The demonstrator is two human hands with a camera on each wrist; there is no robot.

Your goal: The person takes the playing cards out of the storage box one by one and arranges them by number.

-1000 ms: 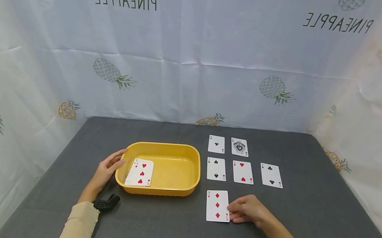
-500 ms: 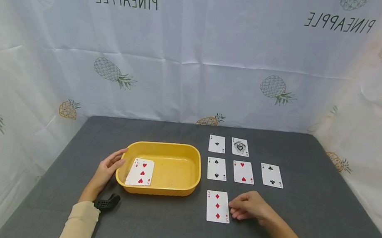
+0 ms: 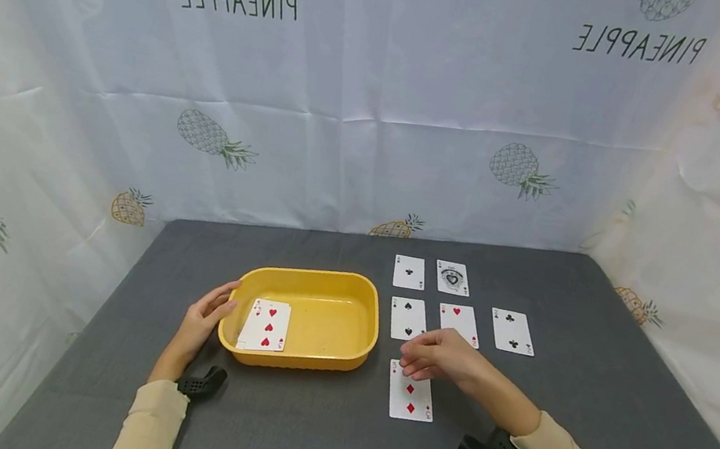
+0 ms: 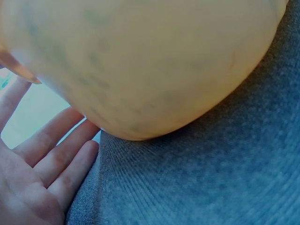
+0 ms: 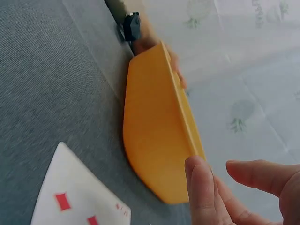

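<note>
My left hand (image 3: 199, 318) rests against the left end of a yellow plastic basin (image 3: 328, 330); in the left wrist view its fingers (image 4: 63, 157) are fairly straight and touch the outer wall. Inside the basin lie playing cards (image 3: 264, 325), a three of hearts on top. My right hand (image 3: 452, 359) hovers over the upper part of a face-up three of diamonds (image 3: 410, 401), partly hiding it. A gap shows between thumb (image 5: 258, 176) and forefinger in the right wrist view, with nothing held.
Right of the basin, other face-up cards lie in rows: an ace of clubs (image 3: 408, 272), an ornate ace (image 3: 453, 278), a two of spades (image 3: 408, 317), a two of hearts (image 3: 460, 321) and a two of clubs (image 3: 513, 332). Pineapple-print curtains (image 3: 354, 176) stand behind the grey table (image 3: 296, 436).
The right hand has left the edge of the three of diamonds and moved up and left, over its top. That card lies flat in nearly the same spot. The left hand stays put.
</note>
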